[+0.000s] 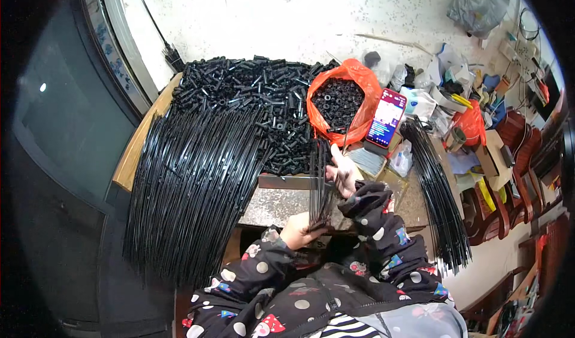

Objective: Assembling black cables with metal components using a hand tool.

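My left hand (297, 230) is closed around the lower part of a small bundle of thin black rods (318, 185), which stands nearly upright in front of me. Beside the bundle's upper part is my right hand (344, 173), its fingers stretched out and apart, the fingertips close to the rods. Whether they touch is hard to make out. Just beyond that hand an orange-red plastic bag (366, 119) stands with its mouth wide, holding small black ring-shaped parts (338, 101). A large heap of short black tubes (245, 92) covers the table's far left.
Many long black rods (191, 188) lie at the left, hanging over the table's near edge. Another rod bundle (437, 194) lies at the right. A lit phone (388, 117) leans beside the bag. Clutter with a red bag (471, 124) and a cardboard box (494, 161) crowds the right.
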A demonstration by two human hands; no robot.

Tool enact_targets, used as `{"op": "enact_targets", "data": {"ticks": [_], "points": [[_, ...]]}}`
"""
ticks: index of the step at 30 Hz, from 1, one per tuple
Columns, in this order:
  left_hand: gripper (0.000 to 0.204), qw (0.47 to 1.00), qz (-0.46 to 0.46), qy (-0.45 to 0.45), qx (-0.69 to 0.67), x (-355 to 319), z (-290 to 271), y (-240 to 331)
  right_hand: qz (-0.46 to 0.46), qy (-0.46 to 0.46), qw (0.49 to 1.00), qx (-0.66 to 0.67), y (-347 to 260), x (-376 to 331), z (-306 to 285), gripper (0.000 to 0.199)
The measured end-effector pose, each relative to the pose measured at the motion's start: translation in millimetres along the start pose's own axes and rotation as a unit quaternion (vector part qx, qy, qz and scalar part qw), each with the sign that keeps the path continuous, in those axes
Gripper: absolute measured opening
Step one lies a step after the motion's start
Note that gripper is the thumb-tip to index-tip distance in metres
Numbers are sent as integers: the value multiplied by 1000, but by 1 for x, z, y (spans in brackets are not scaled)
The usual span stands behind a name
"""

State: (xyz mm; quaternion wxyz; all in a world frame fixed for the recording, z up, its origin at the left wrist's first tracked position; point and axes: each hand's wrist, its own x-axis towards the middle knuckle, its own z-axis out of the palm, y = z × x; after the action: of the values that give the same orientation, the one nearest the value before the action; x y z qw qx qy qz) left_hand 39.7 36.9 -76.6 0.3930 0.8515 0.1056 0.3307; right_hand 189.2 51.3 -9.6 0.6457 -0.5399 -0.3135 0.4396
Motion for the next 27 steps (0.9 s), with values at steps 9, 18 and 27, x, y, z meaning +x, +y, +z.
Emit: {"op": "enact_targets", "data": {"ticks": [9,18,27], "points": [[28,996,59,-36,61,-5,12,-20,-49,7,998,-36,54,-40,-48,56],[26,999,-23,17,-17,-16,9,-22,-2,-188,977,100,25,-107,-9,69],[71,941,10,-89,326,-4,-5,-13,-68,-379,922,49,34,-102,-16,53]]}}
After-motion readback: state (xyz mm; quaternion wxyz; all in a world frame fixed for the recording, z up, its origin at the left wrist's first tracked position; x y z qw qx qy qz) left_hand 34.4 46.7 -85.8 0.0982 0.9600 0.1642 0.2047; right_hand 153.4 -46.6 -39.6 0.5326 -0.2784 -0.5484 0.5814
